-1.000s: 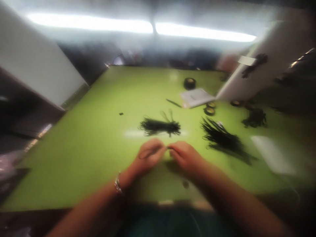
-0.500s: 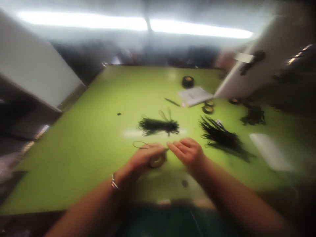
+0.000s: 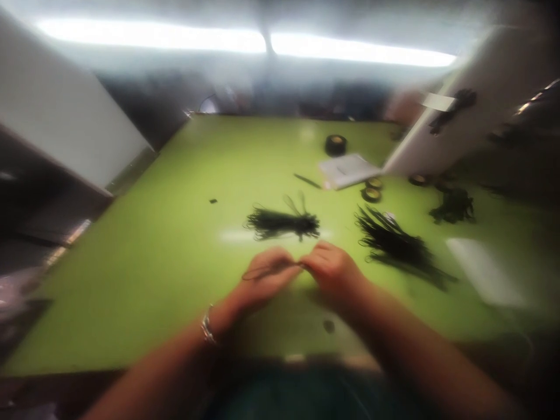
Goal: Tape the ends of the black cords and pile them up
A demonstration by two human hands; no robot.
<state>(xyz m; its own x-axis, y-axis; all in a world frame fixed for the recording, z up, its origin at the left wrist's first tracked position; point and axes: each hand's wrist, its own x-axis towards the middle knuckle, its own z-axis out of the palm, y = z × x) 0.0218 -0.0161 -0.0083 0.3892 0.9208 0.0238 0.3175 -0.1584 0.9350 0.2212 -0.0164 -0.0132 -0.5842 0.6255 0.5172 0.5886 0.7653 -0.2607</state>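
Note:
Both hands meet low over the green table. My left hand (image 3: pixel 266 286) is closed, thumb toward the right, pinching a thin dark cord (image 3: pixel 258 274) whose loop lies over the back of the hand. Fingers bent, my right hand (image 3: pixel 331 267) pinches the end of that cord where the fingertips of both hands almost touch. The tape roll seen under my left palm earlier is hidden now. Just beyond the hands lies a bundle of dark looped cords (image 3: pixel 280 222). A second bundle of cords (image 3: pixel 396 242) is to the right of my right hand.
On the green table (image 3: pixel 153 262) are a black tape roll (image 3: pixel 335 144), smaller tape rolls (image 3: pixel 371 193), a white booklet (image 3: pixel 347 170) and a pen (image 3: pixel 307 181). A dark tangle (image 3: pixel 452 205) sits at the right. Pale panels (image 3: pixel 455 87) stand at the sides.
My left hand has turned over, taking the tape roll out of sight and bringing the cord loop across its back. My right fingers have curled in closer to the left fingertips.

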